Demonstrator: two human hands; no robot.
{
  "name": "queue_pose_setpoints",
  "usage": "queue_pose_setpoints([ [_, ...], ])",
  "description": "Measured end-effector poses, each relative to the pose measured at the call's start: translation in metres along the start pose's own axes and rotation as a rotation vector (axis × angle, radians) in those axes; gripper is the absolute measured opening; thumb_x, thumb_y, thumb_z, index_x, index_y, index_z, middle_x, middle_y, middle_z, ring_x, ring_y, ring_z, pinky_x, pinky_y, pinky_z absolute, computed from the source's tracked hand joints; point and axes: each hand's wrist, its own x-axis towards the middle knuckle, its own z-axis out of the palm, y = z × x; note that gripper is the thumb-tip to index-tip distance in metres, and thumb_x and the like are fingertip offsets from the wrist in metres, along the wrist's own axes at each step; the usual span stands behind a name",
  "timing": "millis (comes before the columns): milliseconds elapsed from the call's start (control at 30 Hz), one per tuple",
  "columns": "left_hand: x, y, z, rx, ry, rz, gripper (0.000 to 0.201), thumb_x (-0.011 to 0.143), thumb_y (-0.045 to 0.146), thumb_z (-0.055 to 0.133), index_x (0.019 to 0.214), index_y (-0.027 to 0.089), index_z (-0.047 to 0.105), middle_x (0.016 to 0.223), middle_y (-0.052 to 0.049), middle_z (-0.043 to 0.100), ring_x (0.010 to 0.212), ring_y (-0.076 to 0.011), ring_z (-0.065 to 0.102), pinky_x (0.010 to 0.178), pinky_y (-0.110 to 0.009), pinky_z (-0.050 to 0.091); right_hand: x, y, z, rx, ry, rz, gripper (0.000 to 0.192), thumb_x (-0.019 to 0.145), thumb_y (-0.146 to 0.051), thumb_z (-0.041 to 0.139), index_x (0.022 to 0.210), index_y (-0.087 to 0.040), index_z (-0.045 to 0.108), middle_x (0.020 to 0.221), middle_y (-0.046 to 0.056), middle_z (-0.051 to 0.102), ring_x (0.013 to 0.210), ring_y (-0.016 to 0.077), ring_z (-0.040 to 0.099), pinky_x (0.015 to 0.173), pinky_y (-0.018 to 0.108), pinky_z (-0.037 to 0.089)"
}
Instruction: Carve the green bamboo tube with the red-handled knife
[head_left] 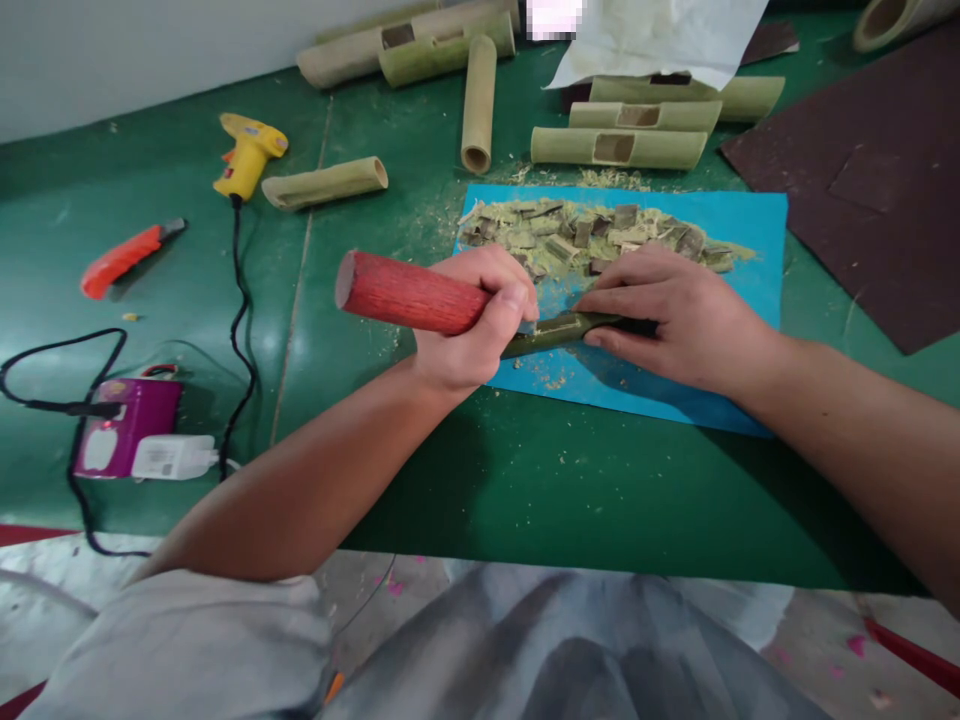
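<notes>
My left hand (480,320) is wrapped round the thick red wooden handle of a chisel (409,292). The handle points up and left, and only a bit of metal shows below my fist, against a slim green bamboo tube (551,333). My fist hides the tube's left end. My right hand (675,315) grips the tube's right part between thumb and fingers. The tube lies across a blue sheet (757,230), with a pale cut line along its top. Bamboo chips and shavings (585,235) are heaped just behind my hands.
Bamboo tubes with cut windows (660,148) lie at the back, near a short tube (326,184). Leftward are a yellow glue gun (251,155), an orange utility knife (124,260) and a purple power box (124,425) with black cords. Dark brown board (862,190) covers the right side.
</notes>
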Motion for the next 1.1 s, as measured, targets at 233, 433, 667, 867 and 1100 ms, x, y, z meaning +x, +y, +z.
queue_pose_setpoints([
  [233,0.002,0.004,-0.002,0.021,-0.051,-0.019,0.033,0.103,0.039,0.067,0.075,0.023,0.067,0.072,0.003,0.072,0.062,-0.0111,0.070,0.059,-0.026,0.058,0.000,-0.001,0.000,-0.003,-0.011,0.024,0.030,0.103,-0.044,0.060,0.115,-0.028,0.082,0.111,0.010,0.078,0.102,0.0312,0.071,0.093,0.050,0.057],
  [433,0.010,0.015,-0.008,0.070,-0.280,-0.051,0.014,0.096,0.029,0.075,0.084,0.023,0.073,0.084,0.001,0.080,0.076,-0.0135,0.077,0.077,-0.028,0.066,0.000,-0.002,-0.001,0.006,-0.031,0.043,0.028,0.102,-0.042,0.061,0.116,-0.030,0.083,0.111,0.010,0.078,0.104,0.0327,0.071,0.094,0.052,0.058],
  [667,0.012,0.013,-0.011,0.054,-0.325,-0.019,0.018,0.099,0.041,0.071,0.094,0.024,0.076,0.090,-0.002,0.081,0.083,-0.0184,0.079,0.079,-0.034,0.066,0.000,-0.002,-0.002,0.014,-0.039,0.056,0.027,0.101,-0.042,0.063,0.116,-0.032,0.082,0.112,0.009,0.078,0.104,0.0328,0.071,0.095,0.053,0.058],
  [867,0.011,0.015,-0.009,0.071,-0.303,-0.033,0.012,0.097,0.029,0.070,0.087,0.024,0.075,0.087,-0.001,0.081,0.080,-0.0169,0.079,0.079,-0.032,0.066,-0.001,-0.001,-0.001,0.001,-0.026,0.049,0.027,0.101,-0.042,0.063,0.116,-0.031,0.083,0.111,0.010,0.078,0.104,0.0323,0.071,0.094,0.051,0.058],
  [1100,0.005,0.010,-0.007,0.067,-0.191,-0.004,0.020,0.097,0.026,0.066,0.078,0.021,0.070,0.078,0.000,0.077,0.069,-0.0137,0.075,0.068,-0.028,0.063,0.000,-0.001,-0.002,0.008,-0.016,0.018,0.033,0.103,-0.043,0.061,0.117,-0.023,0.083,0.110,0.013,0.078,0.102,0.0314,0.071,0.093,0.049,0.057],
])
